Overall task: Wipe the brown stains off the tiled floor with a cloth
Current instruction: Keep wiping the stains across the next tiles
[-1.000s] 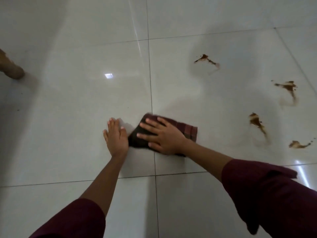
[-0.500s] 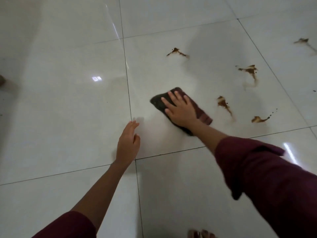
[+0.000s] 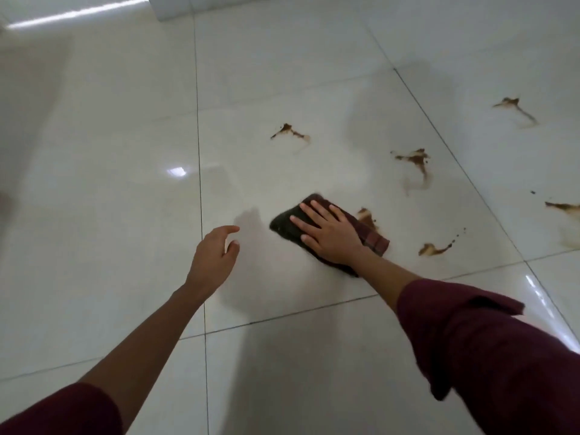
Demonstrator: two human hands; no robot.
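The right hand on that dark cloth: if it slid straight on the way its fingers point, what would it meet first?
The right hand presses the cloth flat, fingers pointing up and left. That way looks like bare tile; the nearest brown stain seems to lie right of that line, though the angle is hard to judge.

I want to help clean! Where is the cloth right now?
The cloth lies flat on the floor under the right hand, right of centre in the head view, touching the nearest brown stain on its right.

Left hand [image 3: 215,255]: raised, fingers loosely curled, empty | Right hand [image 3: 329,235]: flat, palm down, fingers spread | Both forearms extended, maroon sleeves pushed up
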